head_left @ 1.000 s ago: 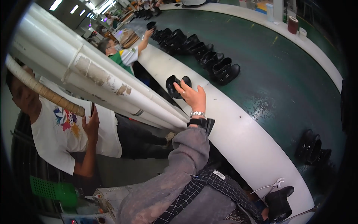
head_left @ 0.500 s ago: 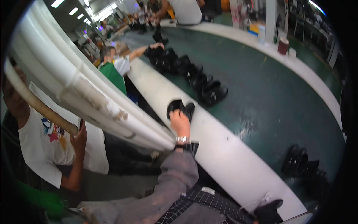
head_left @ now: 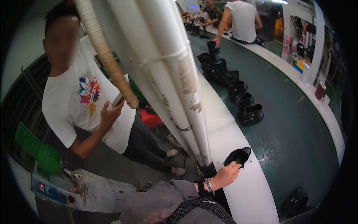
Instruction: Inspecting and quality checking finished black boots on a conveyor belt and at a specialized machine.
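My left hand (head_left: 225, 176), with a metal-band watch and a black wristband, pinches the edge of a black shoe (head_left: 238, 156). The shoe is tipped so that its dark opening faces me, just above the white ledge (head_left: 251, 194). Beyond the ledge, a row of black shoes (head_left: 231, 78) stands on the dark green belt (head_left: 283, 112). More black shoes (head_left: 294, 201) sit on the belt at the lower right, partly in shadow. My right hand is out of view.
Thick white pipes (head_left: 175, 67) rise close to my left arm, beside a tape-wrapped tube (head_left: 106, 56). A person in a white shirt (head_left: 89, 93) stands at the left. Another worker's hand (head_left: 216, 41) touches a far shoe. A worn machine (head_left: 99, 190) stands lower left.
The view has swung left, bringing the standing person and pipes further in. My left hand has drawn the shoe nearer and turned it. A dark shoe-like shape at lower right has left view.
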Tool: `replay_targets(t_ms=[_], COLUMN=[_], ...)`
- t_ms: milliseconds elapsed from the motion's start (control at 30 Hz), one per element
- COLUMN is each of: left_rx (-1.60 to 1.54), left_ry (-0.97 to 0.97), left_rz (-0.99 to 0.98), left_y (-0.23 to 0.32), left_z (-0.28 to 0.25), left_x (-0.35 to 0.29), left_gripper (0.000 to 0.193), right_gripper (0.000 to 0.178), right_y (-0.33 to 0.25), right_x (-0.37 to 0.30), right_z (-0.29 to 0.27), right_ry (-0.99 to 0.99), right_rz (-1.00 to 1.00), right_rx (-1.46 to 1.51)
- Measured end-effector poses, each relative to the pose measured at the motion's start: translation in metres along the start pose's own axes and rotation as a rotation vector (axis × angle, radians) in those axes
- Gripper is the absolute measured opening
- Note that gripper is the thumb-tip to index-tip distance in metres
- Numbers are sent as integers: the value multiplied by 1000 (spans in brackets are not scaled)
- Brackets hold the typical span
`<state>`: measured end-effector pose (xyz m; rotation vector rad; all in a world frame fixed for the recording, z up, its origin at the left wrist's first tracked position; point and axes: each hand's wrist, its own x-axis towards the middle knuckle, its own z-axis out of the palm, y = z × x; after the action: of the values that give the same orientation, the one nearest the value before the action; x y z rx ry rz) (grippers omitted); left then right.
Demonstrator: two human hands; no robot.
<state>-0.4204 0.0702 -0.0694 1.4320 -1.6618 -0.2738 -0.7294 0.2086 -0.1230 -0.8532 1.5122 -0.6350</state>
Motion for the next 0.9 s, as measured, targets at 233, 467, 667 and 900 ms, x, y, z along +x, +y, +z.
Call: replay_targets(t_ms=[233,467,667,900], left_rx=[-307,-127,-250,-418], left_ry=[-14,-341,-314,-250], left_rz=[160,-308,-243,-362], left_y=[-1,-64,-91,-103], left_z=[-51,-26,41,68], left_x=[-45,-78,-59,-50], left_gripper=[18,47,79,67], right_gripper=[44,50,54,47], right_y=[-47,-122,-113,-81], right_x=[37,179,217,228], right_z=[31,121,170,160], right_ry=[-89,-101,-301,-192], right_rz=[-45,-575,-597,-668], right_rx=[-164,130,206,177])
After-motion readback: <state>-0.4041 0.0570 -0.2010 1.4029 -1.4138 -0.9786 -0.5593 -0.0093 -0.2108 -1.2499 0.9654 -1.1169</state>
